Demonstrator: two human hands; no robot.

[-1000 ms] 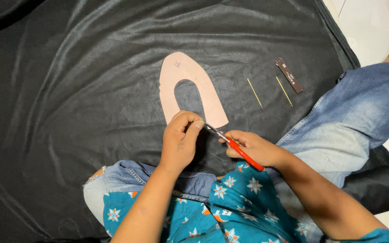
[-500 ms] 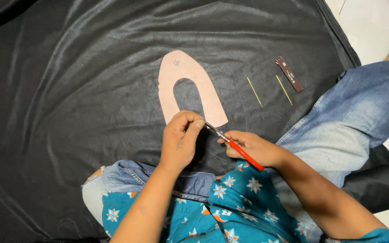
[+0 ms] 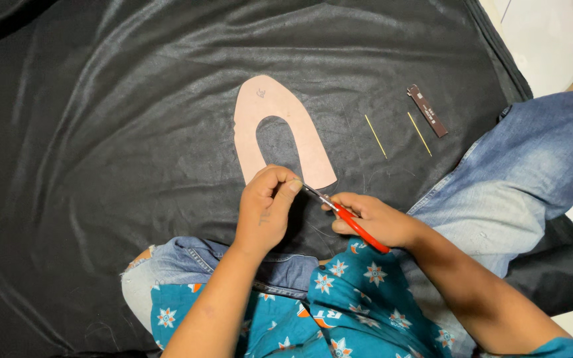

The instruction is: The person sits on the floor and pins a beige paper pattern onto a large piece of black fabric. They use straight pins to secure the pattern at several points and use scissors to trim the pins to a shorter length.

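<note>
The black fabric (image 3: 121,126) spreads across the floor with the pink U-shaped pattern (image 3: 260,126) lying on it, uncut around; the left hand (image 3: 266,209) pinches fabric at its lower end, the right hand (image 3: 373,222) grips red-handled scissors (image 3: 346,219), cutting barely begun
</note>
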